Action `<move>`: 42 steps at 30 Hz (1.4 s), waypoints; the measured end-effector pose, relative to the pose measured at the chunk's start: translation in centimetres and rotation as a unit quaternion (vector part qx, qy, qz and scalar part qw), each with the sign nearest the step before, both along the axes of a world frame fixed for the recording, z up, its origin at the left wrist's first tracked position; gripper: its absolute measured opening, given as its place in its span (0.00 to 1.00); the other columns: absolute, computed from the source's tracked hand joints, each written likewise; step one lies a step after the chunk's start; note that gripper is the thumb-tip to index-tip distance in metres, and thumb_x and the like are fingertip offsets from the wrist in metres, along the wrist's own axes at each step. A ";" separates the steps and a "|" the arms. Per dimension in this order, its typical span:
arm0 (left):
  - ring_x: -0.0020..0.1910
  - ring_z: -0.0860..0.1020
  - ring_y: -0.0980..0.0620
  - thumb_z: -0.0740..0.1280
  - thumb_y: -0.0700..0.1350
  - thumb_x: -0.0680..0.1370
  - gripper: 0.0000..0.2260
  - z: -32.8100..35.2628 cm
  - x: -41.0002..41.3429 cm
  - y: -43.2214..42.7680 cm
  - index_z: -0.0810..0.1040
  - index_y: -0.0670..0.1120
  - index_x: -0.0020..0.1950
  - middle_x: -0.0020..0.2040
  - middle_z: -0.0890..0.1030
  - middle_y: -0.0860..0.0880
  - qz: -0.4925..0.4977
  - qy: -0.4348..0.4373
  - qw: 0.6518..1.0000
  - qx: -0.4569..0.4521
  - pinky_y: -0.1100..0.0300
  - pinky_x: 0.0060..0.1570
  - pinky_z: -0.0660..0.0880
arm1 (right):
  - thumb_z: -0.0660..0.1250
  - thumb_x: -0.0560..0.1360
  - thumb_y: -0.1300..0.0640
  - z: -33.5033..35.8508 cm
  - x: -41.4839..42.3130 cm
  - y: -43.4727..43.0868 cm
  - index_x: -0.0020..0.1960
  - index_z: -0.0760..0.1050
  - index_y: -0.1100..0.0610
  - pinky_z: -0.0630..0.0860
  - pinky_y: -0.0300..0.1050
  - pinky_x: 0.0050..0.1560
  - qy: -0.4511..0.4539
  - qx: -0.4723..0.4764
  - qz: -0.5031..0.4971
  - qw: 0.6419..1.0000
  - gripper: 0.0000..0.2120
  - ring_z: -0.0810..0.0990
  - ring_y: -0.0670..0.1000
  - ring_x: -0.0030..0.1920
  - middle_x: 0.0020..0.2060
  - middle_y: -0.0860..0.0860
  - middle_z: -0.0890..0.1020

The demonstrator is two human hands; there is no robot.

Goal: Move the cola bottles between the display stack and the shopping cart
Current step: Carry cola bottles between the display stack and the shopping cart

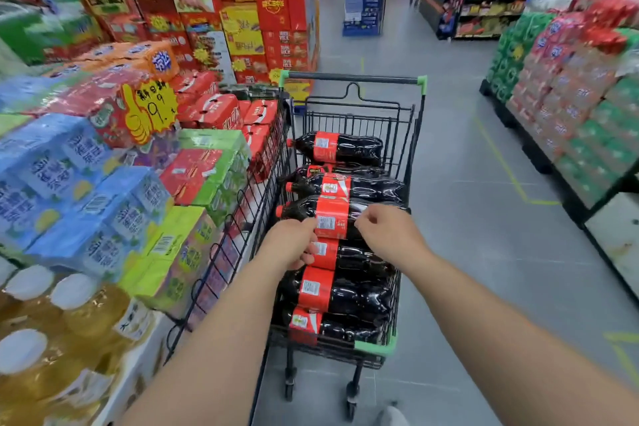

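Red-labelled cola bottle (pixel 333 211) in the shopping cart (pixel 352 80) sits grasped by left hand (pixel 292 245) and right hand (pixel 387 235).

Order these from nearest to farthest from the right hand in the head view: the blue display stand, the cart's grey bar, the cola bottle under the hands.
1. Cola bottle, under the right hand.
2. Grey bar, at the cart's far end.
3. Blue display stand, far down the aisle.

Single head-worn wide-angle view, facing forward and down, close above shopping cart (pixel 352 80), aisle floor (pixel 466 218) stretching ahead
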State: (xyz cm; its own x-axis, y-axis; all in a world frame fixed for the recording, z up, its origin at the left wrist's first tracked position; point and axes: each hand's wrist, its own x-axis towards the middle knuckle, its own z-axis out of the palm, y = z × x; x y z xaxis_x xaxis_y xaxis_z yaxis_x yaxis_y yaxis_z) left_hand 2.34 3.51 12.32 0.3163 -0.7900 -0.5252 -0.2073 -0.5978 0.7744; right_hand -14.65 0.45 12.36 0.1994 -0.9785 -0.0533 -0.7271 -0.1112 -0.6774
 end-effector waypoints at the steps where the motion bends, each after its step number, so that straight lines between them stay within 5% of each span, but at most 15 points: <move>1: 0.23 0.73 0.54 0.61 0.51 0.81 0.15 -0.7 -0.3 -1.3 0.75 0.42 0.41 0.33 0.77 0.47 0.029 0.032 0.999 0.013 0.68 0.22 0.68 | 0.59 0.78 0.52 -0.7 -0.3 -1.8 0.40 0.75 0.55 0.66 0.41 0.30 0.007 0.008 0.013 1.000 0.12 0.74 0.46 0.33 0.33 0.48 0.79; 4: 0.36 0.80 0.50 0.64 0.56 0.79 0.16 -3.0 -0.8 -4.6 0.76 0.42 0.47 0.42 0.80 0.46 0.100 0.109 0.987 0.058 0.60 0.31 0.76 | 0.58 0.78 0.53 -2.5 -0.7 -6.8 0.42 0.74 0.54 0.68 0.42 0.32 0.046 0.039 0.068 0.996 0.10 0.76 0.47 0.36 0.36 0.48 0.79; 7: 0.45 0.82 0.46 0.68 0.59 0.76 0.19 -4.9 -1.1 -7.3 0.75 0.43 0.50 0.50 0.79 0.45 0.155 0.169 0.970 0.083 0.56 0.34 0.79 | 0.57 0.79 0.50 -4.3 -0.6 -11.2 0.51 0.76 0.56 0.74 0.47 0.45 0.087 0.060 0.109 0.988 0.12 0.79 0.56 0.47 0.45 0.54 0.80; 12: 0.46 0.80 0.40 0.72 0.62 0.71 0.25 -7.6 -1.0 -10.7 0.72 0.42 0.52 0.50 0.74 0.43 0.245 0.245 0.932 0.107 0.49 0.38 0.82 | 0.55 0.81 0.46 -7.3 0.6 -15.7 0.67 0.71 0.57 0.72 0.54 0.60 0.142 0.084 0.142 0.976 0.21 0.74 0.63 0.59 0.58 0.58 0.77; 17: 0.46 0.77 0.38 0.71 0.64 0.71 0.26 -10.3 -0.3 -14.2 0.67 0.49 0.58 0.53 0.72 0.42 0.320 0.275 0.899 0.118 0.44 0.46 0.80 | 0.52 0.81 0.42 -10.1 2.3 -18.9 0.71 0.66 0.56 0.66 0.56 0.62 0.220 0.066 0.140 0.963 0.25 0.66 0.63 0.66 0.67 0.60 0.70; 20: 0.46 0.79 0.40 0.73 0.66 0.68 0.32 -12.3 0.4 -16.3 0.71 0.46 0.63 0.48 0.78 0.41 0.337 0.280 0.888 0.139 0.43 0.47 0.79 | 0.51 0.81 0.41 -11.8 3.0 -20.5 0.71 0.65 0.56 0.66 0.57 0.63 0.226 0.083 0.133 0.961 0.26 0.66 0.64 0.66 0.67 0.59 0.70; 25: 0.47 0.81 0.39 0.76 0.70 0.59 0.49 -14.2 1.4 -18.7 0.66 0.48 0.72 0.56 0.81 0.40 0.377 0.299 0.865 0.140 0.45 0.34 0.79 | 0.49 0.81 0.40 -13.8 3.7 -22.2 0.69 0.67 0.57 0.65 0.57 0.65 0.203 0.131 0.127 0.962 0.26 0.68 0.62 0.65 0.64 0.59 0.71; 29: 0.36 0.85 0.39 0.77 0.68 0.59 0.40 -14.9 2.2 -19.8 0.75 0.48 0.64 0.48 0.84 0.41 0.380 0.329 0.854 0.134 0.44 0.31 0.79 | 0.48 0.80 0.39 -14.4 4.1 -22.4 0.68 0.69 0.54 0.67 0.58 0.61 0.216 0.142 0.098 0.961 0.26 0.70 0.64 0.63 0.63 0.58 0.70; 33: 0.45 0.84 0.37 0.79 0.59 0.63 0.35 -15.7 2.3 -20.0 0.76 0.47 0.66 0.52 0.84 0.41 0.388 0.384 0.831 0.107 0.36 0.49 0.79 | 0.47 0.80 0.38 -14.7 4.3 -22.6 0.67 0.69 0.53 0.70 0.56 0.58 0.225 0.145 0.096 0.959 0.26 0.73 0.62 0.60 0.63 0.57 0.69; 40: 0.63 0.77 0.39 0.78 0.57 0.53 0.51 -14.6 1.7 -19.9 0.66 0.51 0.74 0.68 0.75 0.44 0.473 0.338 0.814 -0.014 0.39 0.63 0.72 | 0.45 0.80 0.38 -14.1 3.5 -23.0 0.65 0.72 0.50 0.71 0.52 0.57 0.193 0.155 0.112 0.962 0.27 0.74 0.56 0.57 0.58 0.54 0.73; 42: 0.62 0.78 0.40 0.77 0.57 0.52 0.51 -13.6 1.0 -19.9 0.66 0.50 0.74 0.68 0.75 0.44 0.472 0.337 0.813 -0.056 0.39 0.62 0.74 | 0.44 0.80 0.37 -13.9 2.9 -23.2 0.59 0.75 0.50 0.71 0.48 0.50 0.141 0.175 0.114 0.968 0.27 0.76 0.53 0.52 0.54 0.53 0.76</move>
